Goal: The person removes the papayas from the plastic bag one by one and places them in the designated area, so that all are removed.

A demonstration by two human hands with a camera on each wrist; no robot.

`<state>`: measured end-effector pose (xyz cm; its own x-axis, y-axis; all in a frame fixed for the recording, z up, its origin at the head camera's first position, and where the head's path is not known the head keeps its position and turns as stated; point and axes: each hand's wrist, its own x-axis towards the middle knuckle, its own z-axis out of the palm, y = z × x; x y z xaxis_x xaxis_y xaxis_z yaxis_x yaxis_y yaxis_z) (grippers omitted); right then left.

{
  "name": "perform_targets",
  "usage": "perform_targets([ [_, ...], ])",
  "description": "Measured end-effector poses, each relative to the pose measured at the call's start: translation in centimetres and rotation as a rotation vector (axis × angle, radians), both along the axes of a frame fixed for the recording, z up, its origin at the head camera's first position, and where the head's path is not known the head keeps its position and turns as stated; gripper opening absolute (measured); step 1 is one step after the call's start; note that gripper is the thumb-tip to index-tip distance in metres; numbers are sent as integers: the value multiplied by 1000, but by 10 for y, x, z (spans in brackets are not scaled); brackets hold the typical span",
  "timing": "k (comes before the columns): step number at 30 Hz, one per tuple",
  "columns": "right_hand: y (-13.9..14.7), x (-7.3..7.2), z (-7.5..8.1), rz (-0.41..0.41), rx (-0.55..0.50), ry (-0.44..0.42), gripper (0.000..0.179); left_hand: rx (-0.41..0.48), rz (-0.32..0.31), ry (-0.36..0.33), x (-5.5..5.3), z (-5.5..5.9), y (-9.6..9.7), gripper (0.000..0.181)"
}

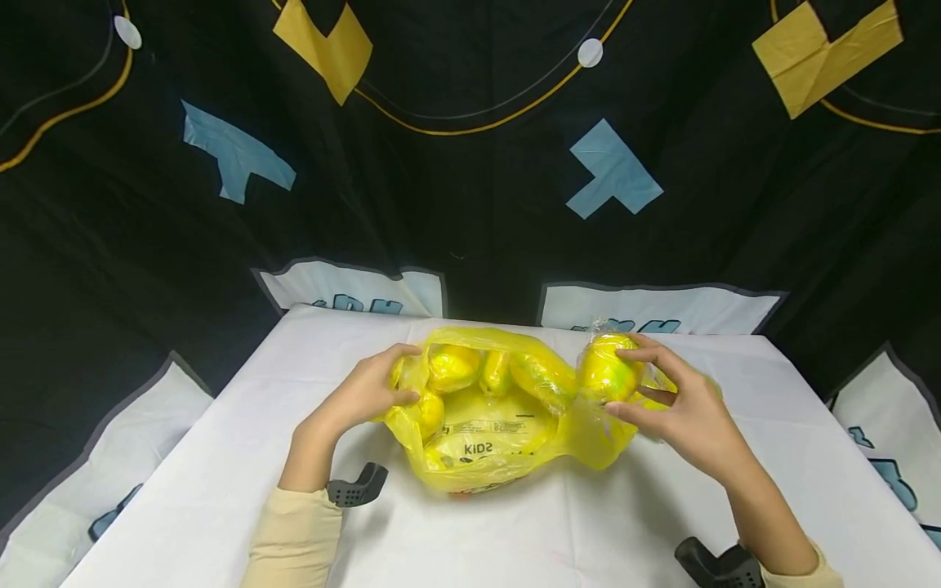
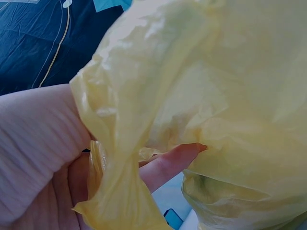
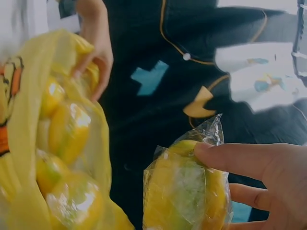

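Observation:
A thin yellow plastic bag [image 1: 500, 469] with dark print stands with its mouth wide. Several yellow fruits [image 1: 453, 366], wrapped in clear film, lie inside along its back and left side. At the bag's left rim my left hand [image 1: 363, 390] grips the plastic; in the left wrist view, the gathered film [image 2: 129, 177] passes across the fingers. My right hand [image 1: 687, 408] holds a rounded yellow-green fruit [image 1: 606, 367] in crinkled clear wrap, just off the bag's right side. The right wrist view shows fingertips on this wrapped fruit [image 3: 180, 196], beside the bag mouth.
A white-covered table [image 1: 184, 482] lies under the bag. Behind it hangs a black cloth [image 1: 485, 229] with blue and gold patches. Dark wrist mounts [image 1: 359, 486] are strapped to both forearms.

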<state>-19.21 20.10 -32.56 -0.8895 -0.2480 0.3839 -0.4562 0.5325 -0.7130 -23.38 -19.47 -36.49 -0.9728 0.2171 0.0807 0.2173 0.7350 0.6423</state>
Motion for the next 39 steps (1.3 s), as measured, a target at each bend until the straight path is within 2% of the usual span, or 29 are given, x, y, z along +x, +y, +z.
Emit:
perform_targets([
  [10,18,-8,3,-38,66,2,60,-6,2,4,2,-2,-2,66],
  [16,29,-15,2,-45,116,-39,62,-13,4,6,2,-3,-2,66],
  [28,56,-30,-1,-111,135,-105,65,-12,5,0,0,-1,0,64],
  [39,83,-42,-7,-194,199,-174,70,-16,2,7,0,-1,1,65],
])
